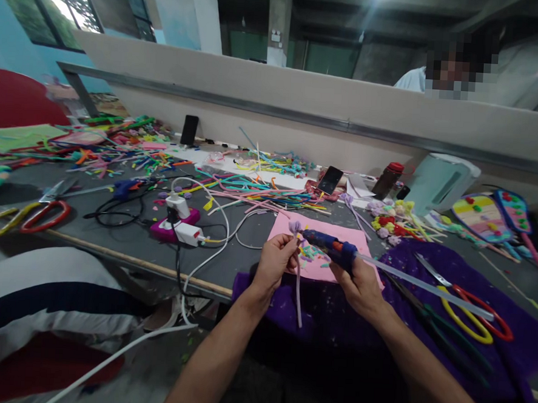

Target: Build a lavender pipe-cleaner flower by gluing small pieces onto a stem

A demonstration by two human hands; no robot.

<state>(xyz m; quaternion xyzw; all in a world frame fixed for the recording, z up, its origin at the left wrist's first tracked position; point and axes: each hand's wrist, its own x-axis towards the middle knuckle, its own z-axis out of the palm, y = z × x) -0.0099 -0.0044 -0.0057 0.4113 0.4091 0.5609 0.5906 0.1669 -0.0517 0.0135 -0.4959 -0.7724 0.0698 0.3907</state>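
Observation:
My left hand (276,261) pinches a lilac pipe-cleaner flower (295,226), whose pale stem (298,294) hangs down below my fingers. In my right hand (359,286) is a dark blue hot glue gun (328,244). Its nozzle points left and touches or nearly touches the flower; I cannot tell which. A long clear glue stick (419,285) sticks out of the gun's back end toward the right. Under both hands lies a pink sheet (353,230) with small coloured cut pieces (314,253) scattered on it.
Scissors (467,305) and dark-handled pliers (439,324) lie on purple cloth (398,252) at right. More scissors (45,212), another glue gun (126,188) and a power strip (176,229) with trailing cables are left. Pipe cleaners (251,194), a phone (330,181) and a bottle (387,179) stand behind. A person (413,79) is beyond the partition.

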